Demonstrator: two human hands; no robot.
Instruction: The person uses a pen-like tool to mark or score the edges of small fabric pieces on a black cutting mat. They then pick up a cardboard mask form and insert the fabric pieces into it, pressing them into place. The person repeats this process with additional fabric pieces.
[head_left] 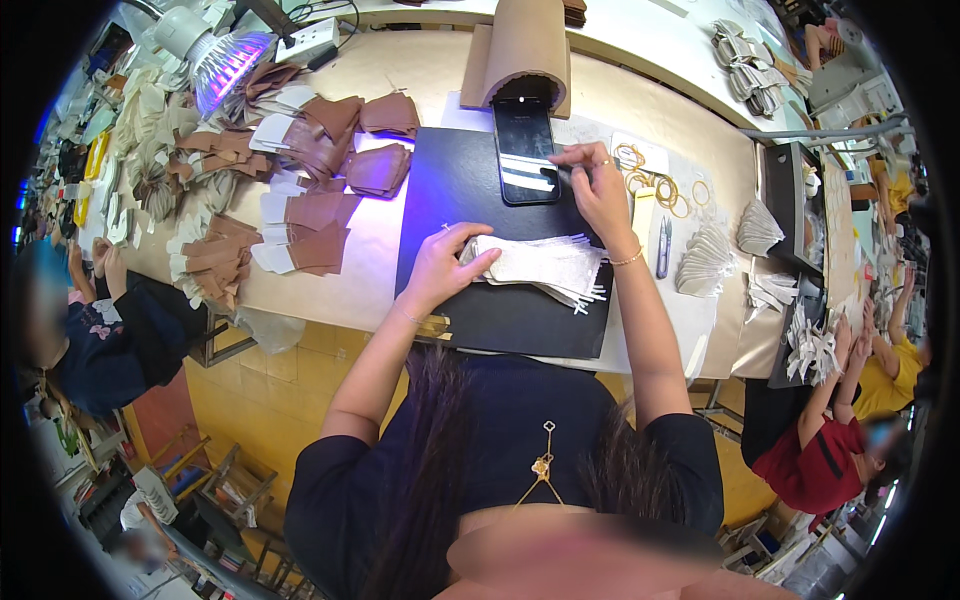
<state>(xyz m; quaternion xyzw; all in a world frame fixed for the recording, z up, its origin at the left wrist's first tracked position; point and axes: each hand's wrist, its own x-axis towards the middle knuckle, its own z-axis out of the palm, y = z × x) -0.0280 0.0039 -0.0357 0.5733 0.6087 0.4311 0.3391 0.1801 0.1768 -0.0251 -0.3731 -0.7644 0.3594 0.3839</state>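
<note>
My left hand [448,268] grips the left end of a stack of white fabric pieces [535,262], its thumb on top. The stack lies over a black mat [450,170], and narrow white strips stick out at its right end. My right hand [598,195] is at the right edge of a dark smartphone [527,150], a finger stretched toward its screen. No object shows in that hand. The phone leans against a brown curved stand [522,50] and reflects bright light.
Stacks of brown leather pieces [325,135] with white ends lie left of the mat, under a lamp [215,65]. Rubber bands [672,195], thread snips [663,248] and fanned white pieces [706,262] are on the right. Co-workers [815,455] sit at both sides.
</note>
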